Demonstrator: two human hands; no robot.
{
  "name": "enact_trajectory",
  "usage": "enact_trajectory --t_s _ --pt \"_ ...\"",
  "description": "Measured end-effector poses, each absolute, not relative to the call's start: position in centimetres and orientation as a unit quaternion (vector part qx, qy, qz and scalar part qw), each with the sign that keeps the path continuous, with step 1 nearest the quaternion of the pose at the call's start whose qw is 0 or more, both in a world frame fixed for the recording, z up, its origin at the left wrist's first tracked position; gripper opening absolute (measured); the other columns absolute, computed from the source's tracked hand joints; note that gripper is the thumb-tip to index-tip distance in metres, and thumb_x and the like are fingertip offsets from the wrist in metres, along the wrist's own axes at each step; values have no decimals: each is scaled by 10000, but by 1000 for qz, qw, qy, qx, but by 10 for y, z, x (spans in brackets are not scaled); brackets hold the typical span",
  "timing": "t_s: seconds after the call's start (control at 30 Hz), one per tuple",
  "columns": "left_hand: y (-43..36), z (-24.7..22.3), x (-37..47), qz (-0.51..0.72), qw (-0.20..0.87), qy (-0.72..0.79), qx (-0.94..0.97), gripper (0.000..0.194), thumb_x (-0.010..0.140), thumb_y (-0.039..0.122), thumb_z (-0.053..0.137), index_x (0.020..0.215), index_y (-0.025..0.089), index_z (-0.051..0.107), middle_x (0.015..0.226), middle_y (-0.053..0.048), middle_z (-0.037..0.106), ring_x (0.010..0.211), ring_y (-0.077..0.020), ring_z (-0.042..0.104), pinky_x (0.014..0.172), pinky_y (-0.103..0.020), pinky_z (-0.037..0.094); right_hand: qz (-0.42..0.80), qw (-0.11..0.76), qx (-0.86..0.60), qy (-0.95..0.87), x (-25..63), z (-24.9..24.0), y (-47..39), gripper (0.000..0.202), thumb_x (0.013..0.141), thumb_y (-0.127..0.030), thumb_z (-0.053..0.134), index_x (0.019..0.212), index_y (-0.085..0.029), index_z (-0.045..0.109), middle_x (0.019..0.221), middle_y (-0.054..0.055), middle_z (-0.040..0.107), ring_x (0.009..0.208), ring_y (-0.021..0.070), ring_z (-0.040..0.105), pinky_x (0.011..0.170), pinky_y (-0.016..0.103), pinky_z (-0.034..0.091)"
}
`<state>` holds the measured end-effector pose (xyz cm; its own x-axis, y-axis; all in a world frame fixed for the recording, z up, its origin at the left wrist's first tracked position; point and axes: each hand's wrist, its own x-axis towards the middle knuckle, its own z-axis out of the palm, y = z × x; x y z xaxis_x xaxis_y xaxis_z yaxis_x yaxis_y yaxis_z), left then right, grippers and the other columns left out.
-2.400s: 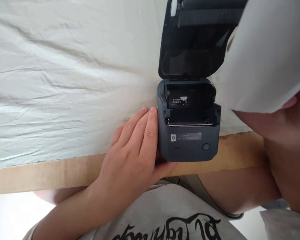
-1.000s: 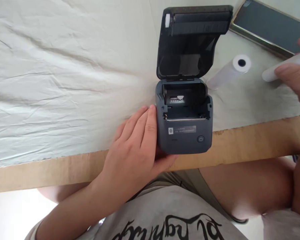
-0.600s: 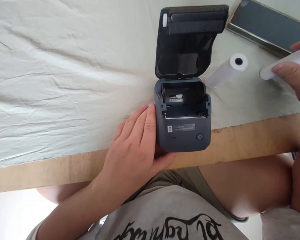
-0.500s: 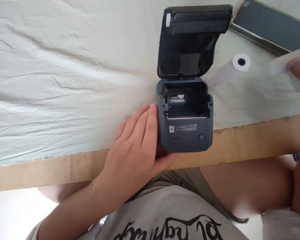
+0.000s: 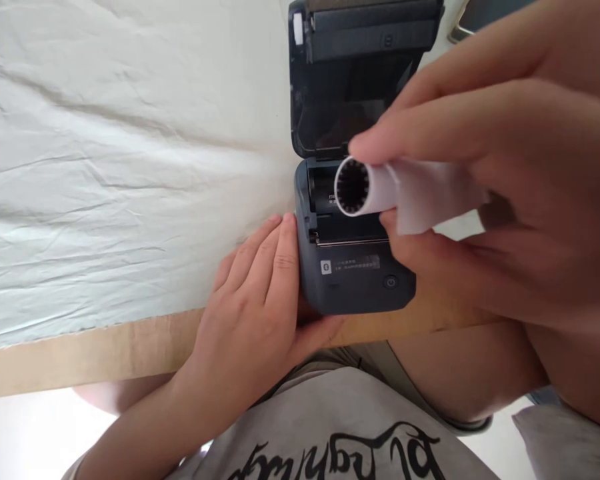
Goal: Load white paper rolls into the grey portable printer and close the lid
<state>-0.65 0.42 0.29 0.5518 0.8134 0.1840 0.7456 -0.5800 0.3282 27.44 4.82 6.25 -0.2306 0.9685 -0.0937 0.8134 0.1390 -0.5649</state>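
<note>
A small dark blue-grey portable printer (image 5: 350, 293) sits at the table's edge with its lid (image 5: 350, 87) raised. My left hand (image 5: 253, 293) grips the printer's left side, fingers along the wall and thumb at the front edge. Above the open paper bay, my right hand (image 5: 485, 180) pinches a white paper roll (image 5: 383, 190) between thumb and fingers. The roll's end faces left and shows a dark ribbed hollow core. A loose flap of paper hangs from it. The roll and right hand hide the right half of the bay.
A pale wrinkled cloth (image 5: 130, 153) covers the table, whose bare wooden edge (image 5: 105, 347) runs along the front. Behind my right hand, a corner of a phone-like dark device (image 5: 480, 17) shows at the upper right.
My right hand has come in from the right edge with the white roll, now over the printer's bay. It covers the spot where another white roll stood. My left hand stays on the printer.
</note>
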Motion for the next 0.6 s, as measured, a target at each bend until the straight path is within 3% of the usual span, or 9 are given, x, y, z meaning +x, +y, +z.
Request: enact_trajectory --t_s 0.07,0.17,0.23,0.3,0.37,0.43,0.53,0.6 --pt "4 3 -7 162 108 443 875 988 1115 610 656 1846 141 184 1659 -277 656 1559 -449 649 1203 -607 613 183 219 -555 -782 233 69 68 392 1064 -492 461 1280 -452 786 1266 5 727 1208 197 754 975 367 674" --pt "3 3 -6 163 103 442 876 933 1138 597 614 1828 103 227 1642 -277 672 1551 -434 659 1203 -584 616 152 195 -535 -808 221 68 75 416 1033 -386 494 1355 -491 735 1180 -19 760 1041 164 762 908 341 670" --pt "3 4 -5 163 94 449 874 855 1163 569 562 1797 66 287 1631 -275 682 1552 -418 661 1215 -562 609 133 182 -546 -807 230 60 71 351 1023 -367 520 1279 -463 740 1160 -23 781 1033 166 761 911 338 680" --pt "3 5 -4 162 85 449 875 822 1169 557 552 1765 34 335 1616 -278 694 1543 -410 670 1215 -542 606 102 190 -556 -802 238 52 67 210 1050 -384 519 1085 -390 726 1140 -30 800 1035 160 770 828 334 666" --pt "3 5 -3 162 80 442 879 837 1156 562 584 1742 8 360 1593 -291 706 1521 -416 687 1201 -536 613 84 186 -553 -808 241 47 66 190 1075 -381 522 966 -338 672 1142 -51 813 1036 147 783 725 330 620" --pt "3 5 -3 162 76 438 881 840 1146 551 602 1730 -6 367 1581 -304 709 1505 -426 698 1180 -539 623 91 179 -537 -819 241 47 66 198 1084 -368 549 916 -318 642 1156 -70 818 1052 131 787 729 325 623" --pt "1 4 -3 165 75 447 876 812 1174 542 528 1753 11 321 1592 -294 704 1527 -424 683 1175 -549 627 132 229 -510 -819 241 52 64 250 1105 -382 560 886 -318 664 1184 -83 812 1073 110 780 826 331 664" --pt "0 3 -3 175 85 453 870 845 1192 567 482 1792 31 223 1607 -288 695 1542 -410 675 1191 -552 624 161 278 -486 -813 244 55 61 277 1113 -392 583 864 -330 687 1136 -80 801 1047 98 767 795 330 649"
